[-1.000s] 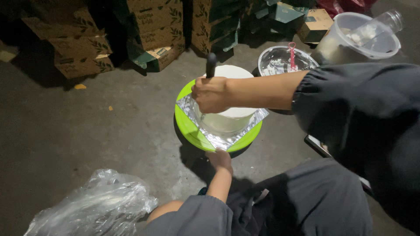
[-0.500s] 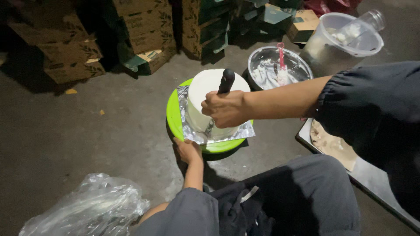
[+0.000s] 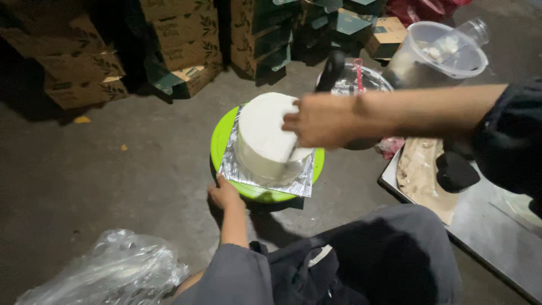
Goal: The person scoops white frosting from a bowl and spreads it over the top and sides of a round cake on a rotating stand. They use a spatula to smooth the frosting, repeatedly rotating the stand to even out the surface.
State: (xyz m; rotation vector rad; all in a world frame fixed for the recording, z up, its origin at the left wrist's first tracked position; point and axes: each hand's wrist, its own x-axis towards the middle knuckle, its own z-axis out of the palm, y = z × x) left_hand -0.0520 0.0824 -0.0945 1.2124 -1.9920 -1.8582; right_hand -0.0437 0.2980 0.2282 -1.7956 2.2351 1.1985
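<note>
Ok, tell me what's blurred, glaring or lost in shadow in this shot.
Head view: the right hand is smeared by motion blur, along with the dark-handled tool it holds; the foil square under the white cake gives off bright glare; the stacked cartons at top left sink into deep shadow; the left hand by the green turntable stays fairly sharp.

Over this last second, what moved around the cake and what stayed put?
The right hand, holding a black-handled tool, slid from the left part of the white cake across to its right side. The left hand stayed at the near edge of the green turntable. Cake, foil, glass bowl and plastic jug kept their places.
</note>
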